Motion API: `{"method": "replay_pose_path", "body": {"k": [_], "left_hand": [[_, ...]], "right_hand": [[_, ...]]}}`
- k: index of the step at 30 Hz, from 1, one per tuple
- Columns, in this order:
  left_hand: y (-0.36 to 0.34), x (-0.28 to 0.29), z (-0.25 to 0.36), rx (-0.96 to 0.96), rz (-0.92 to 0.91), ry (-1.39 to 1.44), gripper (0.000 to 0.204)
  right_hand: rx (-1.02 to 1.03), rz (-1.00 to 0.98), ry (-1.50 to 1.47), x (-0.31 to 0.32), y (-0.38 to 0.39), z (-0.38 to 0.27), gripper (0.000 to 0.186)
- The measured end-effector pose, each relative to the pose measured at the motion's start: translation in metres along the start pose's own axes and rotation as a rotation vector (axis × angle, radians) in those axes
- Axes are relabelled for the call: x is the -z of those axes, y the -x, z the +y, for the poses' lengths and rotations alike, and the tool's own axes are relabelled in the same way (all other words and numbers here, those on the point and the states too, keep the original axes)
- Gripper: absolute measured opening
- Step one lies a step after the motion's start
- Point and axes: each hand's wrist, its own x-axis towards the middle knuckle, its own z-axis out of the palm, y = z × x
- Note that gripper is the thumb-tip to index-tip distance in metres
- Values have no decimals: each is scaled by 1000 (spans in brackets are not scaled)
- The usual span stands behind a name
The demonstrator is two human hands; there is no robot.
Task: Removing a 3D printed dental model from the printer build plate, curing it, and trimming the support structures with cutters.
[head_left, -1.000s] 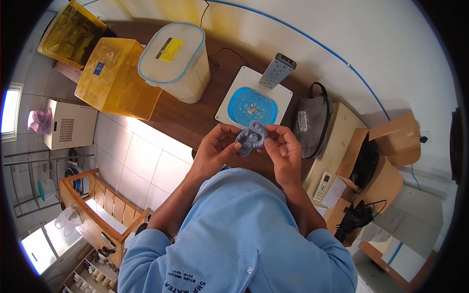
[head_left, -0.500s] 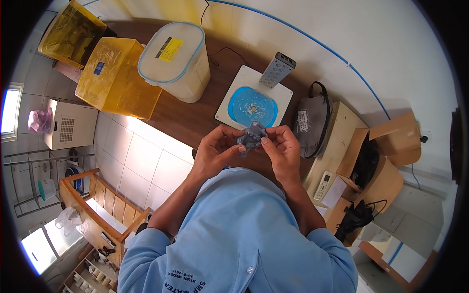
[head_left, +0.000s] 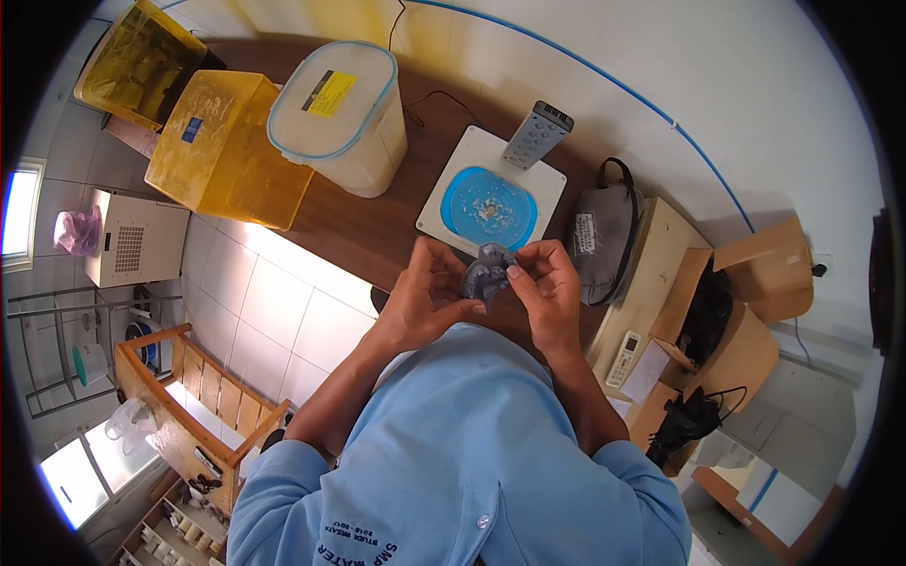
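Observation:
In front of my chest I hold a small dark grey moulded piece (head_left: 487, 274) with a bumpy, irregular shape. My right hand (head_left: 549, 291) pinches its right side between thumb and fingers. My left hand (head_left: 415, 300) is at its left and lower side, the thumb against the lower end and the other fingers curled. Just beyond the piece sits a white square device (head_left: 455, 160) with an upright grey button panel (head_left: 539, 135). Pale crumbs lie scattered over its round blue plate (head_left: 462, 208).
A lidded clear bin (head_left: 368, 141) and yellow translucent boxes (head_left: 222, 141) stand on the brown table (head_left: 344, 222) to the left. At the right are a grey zipped bag (head_left: 604, 241), a remote control (head_left: 623, 358) and an open cardboard box (head_left: 760, 269).
The grey piece has been turned and brought slightly nearer to me. My left hand has shifted its fingers on it, the thumb now lower. My right hand stays nearly in place.

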Motion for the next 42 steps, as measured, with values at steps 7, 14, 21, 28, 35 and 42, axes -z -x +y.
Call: {"method": "replay_pose_path", "body": {"k": [7,14,21,28,35,42], "left_hand": [[1,0,2,17,73,84,50],[4,-2,3,17,116,209,52],[7,-4,9,-15,52,153,51],[10,-3,6,-21,45,129,51],[8,5,5,-229,206,-141,58],[13,9,19,-330,66,-334,39]], "right_hand": [[7,0,-12,1,1,0,20],[-39,7,-9,0,2,-1,19],[-159,-48,-105,3,2,12,17],[-171,-76,-63,3,3,16,17],[-474,-246,-347,1,1,5,14],[-593,-422,-340,5,-3,2,17]]}}
